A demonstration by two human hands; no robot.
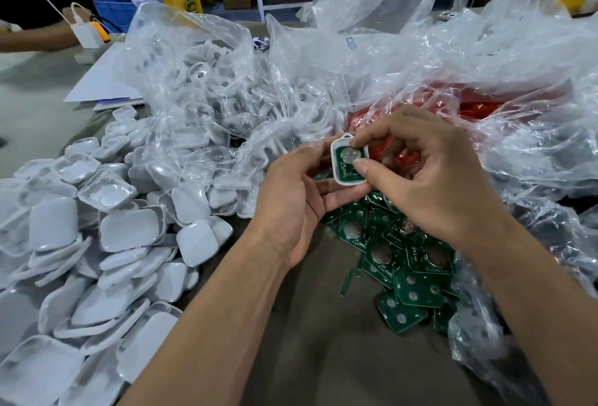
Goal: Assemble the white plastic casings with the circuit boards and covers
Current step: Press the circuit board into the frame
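Grey worktop point(323, 357) crowded with parts, two hands meeting over it at centre frame.

Nearest, white covers point(106, 244) heap at lower left and green circuit boards point(404, 263) spill at lower right. Above them the left hand point(291, 198) cradles a white casing point(349, 159) from below and from the left, fingers curled round it, while the right hand point(430, 179) pinches its green board with thumb and forefinger. Beyond, clear plastic bags point(388, 59) hold more white casings and red parts.
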